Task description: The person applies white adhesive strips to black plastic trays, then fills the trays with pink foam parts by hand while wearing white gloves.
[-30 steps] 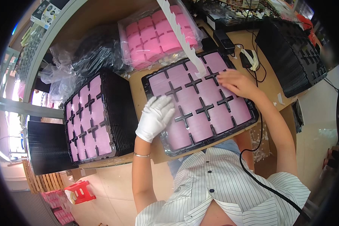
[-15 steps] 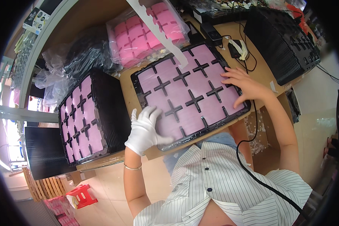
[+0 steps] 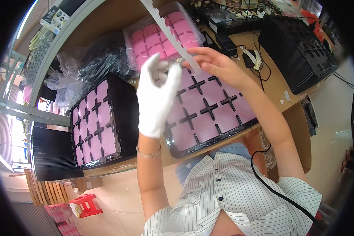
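A black plastic tray with pink-lilac sheet panels between black cross-shaped dividers lies in front of me. Above its far left part rises my left hand, in a white glove, fingers partly curled, with thumb and forefinger apart. My bare right hand reaches over the far side with its fingers stretched out. A white notched strip hangs down past these fingertips; contact cannot be made out. The gap between the two hands is blurred, and I see nothing clearly held there.
At left stands a stack of black trays, pink panels on top. Bagged pink pieces and black plastic wrapping lie behind. Another black tray stack is at right, near cables. A red stool stands on the floor.
Both hands have left the tray's edges and risen over its far side, coming closer together. The view has shifted slightly.
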The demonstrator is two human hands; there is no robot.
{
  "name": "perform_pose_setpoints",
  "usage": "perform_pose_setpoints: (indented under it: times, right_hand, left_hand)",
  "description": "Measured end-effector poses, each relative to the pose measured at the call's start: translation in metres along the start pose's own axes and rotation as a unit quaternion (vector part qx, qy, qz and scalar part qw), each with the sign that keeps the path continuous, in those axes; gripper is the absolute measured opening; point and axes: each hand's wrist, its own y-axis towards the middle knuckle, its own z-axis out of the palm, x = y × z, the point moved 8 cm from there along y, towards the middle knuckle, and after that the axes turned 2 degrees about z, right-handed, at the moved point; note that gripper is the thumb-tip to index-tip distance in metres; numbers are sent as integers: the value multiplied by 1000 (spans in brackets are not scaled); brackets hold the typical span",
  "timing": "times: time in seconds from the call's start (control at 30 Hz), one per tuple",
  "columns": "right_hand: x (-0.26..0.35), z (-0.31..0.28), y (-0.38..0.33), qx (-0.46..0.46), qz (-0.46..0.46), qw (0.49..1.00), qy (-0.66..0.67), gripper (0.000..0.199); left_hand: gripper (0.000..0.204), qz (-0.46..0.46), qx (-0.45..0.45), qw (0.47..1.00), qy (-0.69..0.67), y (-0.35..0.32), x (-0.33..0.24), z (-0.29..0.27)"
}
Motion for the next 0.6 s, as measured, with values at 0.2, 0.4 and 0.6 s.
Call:
perform_pose_setpoints:
  times: [0.2, 0.4, 0.6]
  right_hand:
    - [2, 25, 5, 3, 130, 991, 29, 7]
    - [6, 7, -42, -4, 71, 989, -131, 21]
    - [-66, -153, -149, -259, 207, 861, -387, 51]
  left_hand:
    - [34, 39, 47, 996, 66, 53, -49, 8]
    - [23, 113, 67, 989, 70, 20, -26, -15]
    - [53, 32, -8, 934, 356, -65, 119, -51]
